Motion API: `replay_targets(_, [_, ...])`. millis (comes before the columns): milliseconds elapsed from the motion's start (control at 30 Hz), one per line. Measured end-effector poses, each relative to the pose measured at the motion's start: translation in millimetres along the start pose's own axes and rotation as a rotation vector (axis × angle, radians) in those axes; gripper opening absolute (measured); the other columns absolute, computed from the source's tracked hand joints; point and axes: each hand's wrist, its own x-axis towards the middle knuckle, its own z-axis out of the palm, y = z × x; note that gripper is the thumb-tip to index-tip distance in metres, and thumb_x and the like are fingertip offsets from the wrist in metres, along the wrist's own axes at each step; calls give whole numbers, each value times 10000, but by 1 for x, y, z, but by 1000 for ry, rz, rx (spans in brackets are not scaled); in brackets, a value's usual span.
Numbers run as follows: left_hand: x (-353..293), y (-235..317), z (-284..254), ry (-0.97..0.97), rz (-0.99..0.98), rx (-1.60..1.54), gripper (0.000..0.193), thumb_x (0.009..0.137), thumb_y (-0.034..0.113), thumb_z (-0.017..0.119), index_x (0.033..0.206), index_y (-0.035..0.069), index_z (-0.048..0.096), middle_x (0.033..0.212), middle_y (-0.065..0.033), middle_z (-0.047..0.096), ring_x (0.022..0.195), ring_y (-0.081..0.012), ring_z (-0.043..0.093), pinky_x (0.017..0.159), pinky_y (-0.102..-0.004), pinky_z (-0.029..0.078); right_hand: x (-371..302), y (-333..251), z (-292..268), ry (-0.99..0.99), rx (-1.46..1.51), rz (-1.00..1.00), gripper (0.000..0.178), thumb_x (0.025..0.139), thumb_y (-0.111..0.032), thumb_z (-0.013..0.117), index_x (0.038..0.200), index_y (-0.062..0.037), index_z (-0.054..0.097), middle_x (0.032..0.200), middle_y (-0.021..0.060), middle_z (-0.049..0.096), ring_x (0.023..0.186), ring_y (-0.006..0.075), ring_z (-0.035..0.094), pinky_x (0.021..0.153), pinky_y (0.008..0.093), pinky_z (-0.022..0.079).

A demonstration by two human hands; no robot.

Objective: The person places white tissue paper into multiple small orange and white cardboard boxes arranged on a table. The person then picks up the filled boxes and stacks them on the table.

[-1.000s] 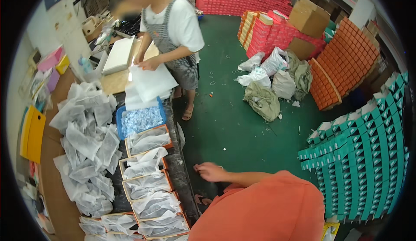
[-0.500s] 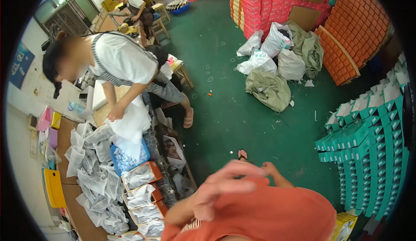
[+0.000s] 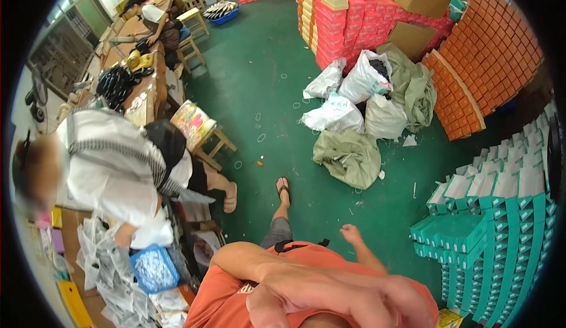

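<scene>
My left hand (image 3: 336,298) is raised close in front of my orange shirt, looking very large. Its thumb stands apart from the bent fingers, and nothing shows in its grasp. Some fingertips are blurred. Lower and farther off, my right hand (image 3: 352,233) hangs at my right side above the green floor, its fingers loosely curled and not around anything visible. Neither hand touches an object. My sandalled left foot (image 3: 283,189) is out in front. Nearest on my left are a blue basket (image 3: 171,262) of small clear-and-white pieces and a heap of white wrapped items (image 3: 118,281).
A co-worker (image 3: 112,163) bends over the left bench beside a wooden stool (image 3: 215,151). Another person (image 3: 154,24) sits farther back. Ahead lie white sacks (image 3: 336,113) and a green sack (image 3: 348,157). Pink boxes (image 3: 359,27), orange boxes (image 3: 489,51) and teal boxes (image 3: 457,233) are stacked rightward.
I have moved forward, with one foot now stepped out ahead. My left hand has swung lower in view. The co-worker appears lower left, leaning over the bench.
</scene>
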Motion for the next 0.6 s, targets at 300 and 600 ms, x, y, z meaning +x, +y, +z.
replay_targets(300, [125,162,-291,-142,-510,276,522,970,468,524,1232,18,568,1306,-264,495,1200,-382,495,1000,-507,388,138,-127,-67,-40,363,355,482,804,-312,709,1207,-50,672,1181,198,685,1132,342,643,972,420,499])
replay_targets(600, [123,244,-622,407,-1155,1200,486,950,182,655,1379,39,475,1299,-110,569,1095,-202,611,885,-337,521,375,-317,-184,396,172,107,481,812,-307,698,1177,3,653,1114,242,677,1039,398,652,906,447,516])
